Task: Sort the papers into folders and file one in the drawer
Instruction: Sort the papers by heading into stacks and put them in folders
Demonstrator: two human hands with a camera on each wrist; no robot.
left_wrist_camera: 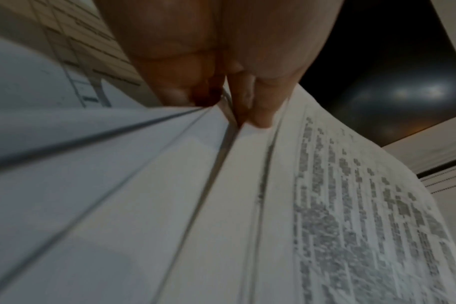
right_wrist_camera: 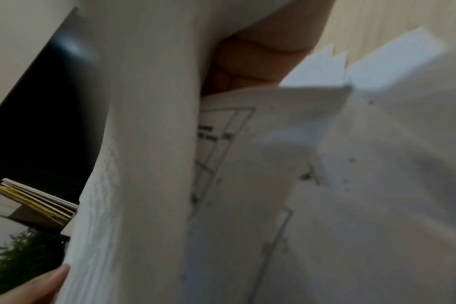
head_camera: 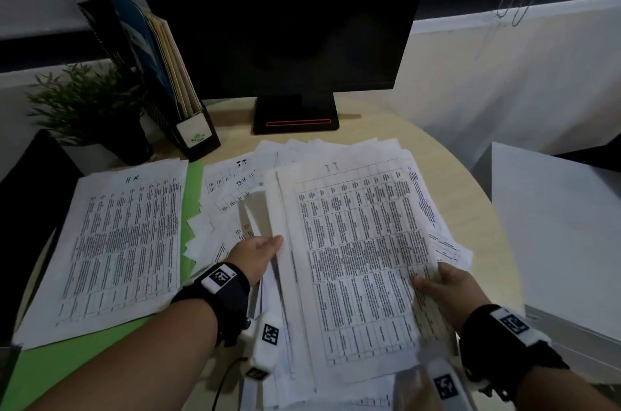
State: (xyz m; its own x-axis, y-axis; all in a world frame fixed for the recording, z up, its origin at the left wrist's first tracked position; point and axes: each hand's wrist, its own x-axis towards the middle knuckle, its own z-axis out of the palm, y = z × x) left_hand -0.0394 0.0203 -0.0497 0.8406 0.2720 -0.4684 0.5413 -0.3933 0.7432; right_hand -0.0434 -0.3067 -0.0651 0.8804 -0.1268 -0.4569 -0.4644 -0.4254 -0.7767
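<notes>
Papers (head_camera: 356, 262) marked "IT" fill the lower centre of the head view, a loose sheaf that I hold with both hands above a spread of further sheets (head_camera: 235, 195). My left hand (head_camera: 257, 256), lower centre, grips the sheaf's left edge; the left-wrist view shows its fingers (left_wrist_camera: 263, 107) pinching several page edges (left_wrist_camera: 221, 164). My right hand (head_camera: 447, 289), lower right, clasps the sheaf's right edge, thumb on top; in the right-wrist view its fingers (right_wrist_camera: 247, 61) curl behind the pages (right_wrist_camera: 148, 144). Both wrists carry black bands with square markers.

At lower left a second stack (head_camera: 117, 242), headed "H.R", lies on an open green folder (head_camera: 67, 363) whose edge shows along the stack's right side. Both rest on a round, pale wood table (head_camera: 463, 195).

Farther back, centre frame, stands a dark monitor (head_camera: 289, 14) on a black base with a red outline. Left of it a black file holder (head_camera: 195, 131) carries blue and yellow folders, tilted. A potted plant (head_camera: 84, 101) sits at far left, beside the holder. White boxes (head_camera: 554, 225) occupy the right edge; whether they touch the table I cannot tell.
</notes>
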